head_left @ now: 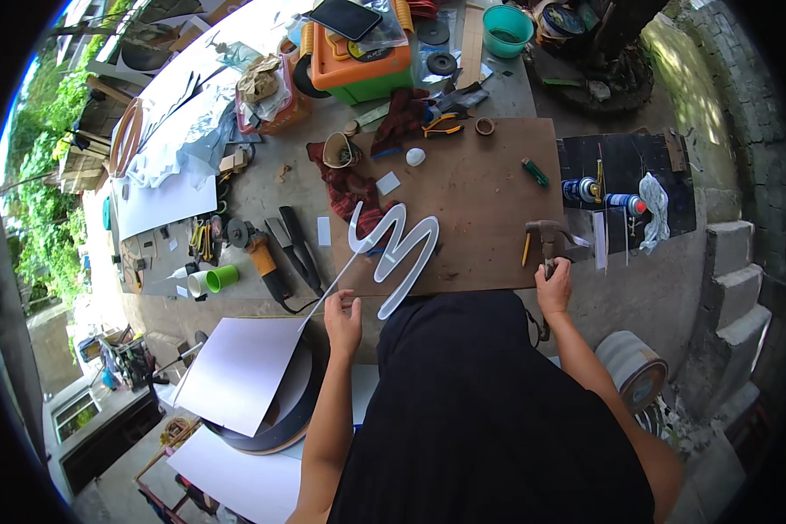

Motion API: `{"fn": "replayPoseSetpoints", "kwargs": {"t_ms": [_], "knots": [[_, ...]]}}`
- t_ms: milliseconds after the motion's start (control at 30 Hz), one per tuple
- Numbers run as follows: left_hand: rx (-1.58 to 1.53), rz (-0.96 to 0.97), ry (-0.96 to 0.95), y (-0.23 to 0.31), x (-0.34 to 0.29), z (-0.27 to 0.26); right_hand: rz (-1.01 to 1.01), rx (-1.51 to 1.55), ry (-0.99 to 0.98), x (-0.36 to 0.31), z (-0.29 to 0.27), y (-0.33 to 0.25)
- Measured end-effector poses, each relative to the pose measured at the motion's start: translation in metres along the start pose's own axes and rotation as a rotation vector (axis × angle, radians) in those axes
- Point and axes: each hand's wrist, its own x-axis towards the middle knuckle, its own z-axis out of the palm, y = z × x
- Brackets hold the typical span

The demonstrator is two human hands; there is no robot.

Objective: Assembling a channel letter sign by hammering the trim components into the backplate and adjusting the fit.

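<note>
Head view: hammer [546, 234] gripped, pencil [526, 249] beside, white strip [393, 249] near

A brown board [489, 201] is lying flat on the concrete floor [262, 179]. Resting on the board: a white zigzag letter form [399, 249] at the near left, a red checked cloth [348, 188] hanging over the left edge, a white egg-shaped piece [416, 156] and a tape roll [485, 126] far, a green marker [535, 172] right, a pencil [526, 249] near right. Left of the board, an angle grinder [262, 253] and a green cup [222, 278] are sitting on the concrete. Far, an orange toolbox [362, 65] is standing.
</note>
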Motion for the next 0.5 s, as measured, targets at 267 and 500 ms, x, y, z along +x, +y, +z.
{"fn": "replayPoseSetpoints", "kwargs": {"t_ms": [267, 500], "knots": [[-0.195, -0.225, -0.027, -0.049, -0.023, 0.024, -0.001, -0.042, -0.021, 0.005, 0.013, 0.014], [-0.451, -0.431, -0.102, -0.059, -0.019, 0.039, 0.008, -0.083, -0.137, 0.011, -0.004, 0.002]]}}
